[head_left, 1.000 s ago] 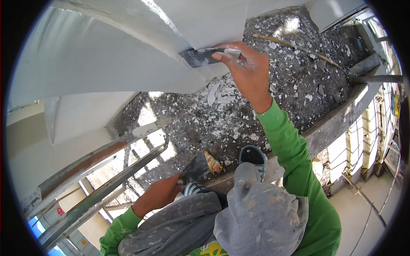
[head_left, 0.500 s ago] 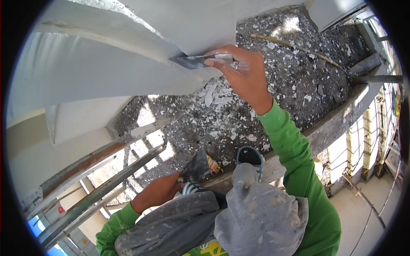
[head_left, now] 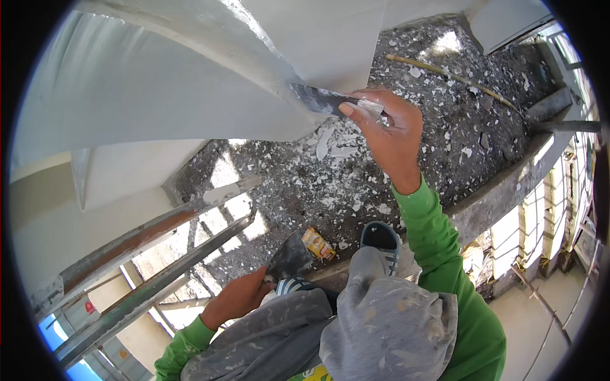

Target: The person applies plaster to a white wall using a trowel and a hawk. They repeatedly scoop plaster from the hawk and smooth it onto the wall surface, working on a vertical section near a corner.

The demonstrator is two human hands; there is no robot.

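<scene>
In my right hand (head_left: 397, 133) is a putty knife (head_left: 318, 100), pinched between thumb and fingers. Its flat metal blade points left and meets the corner where a pale, smooth wall surface (head_left: 159, 95) joins another one. White residue marks the blade and my fingers. Low down beside my knee, my left hand (head_left: 236, 296) is closed around a second, wider scraper (head_left: 290, 256) with a dark blade tilted upward. The handle of that scraper is mostly hidden by my fingers.
White flakes and chips litter the dark ground (head_left: 286, 171). A thin stick (head_left: 454, 77) lies across its far right. Long rails (head_left: 146, 238) run along the left, and a concrete ledge (head_left: 492, 184) borders the right. A yellow packet (head_left: 318, 244) lies near my sandalled foot (head_left: 380, 238).
My right hand has moved right and slightly nearer with the putty knife, whose blade now slants more. The left hand stays low with its scraper. The view has shifted a little, showing more of the packet.
</scene>
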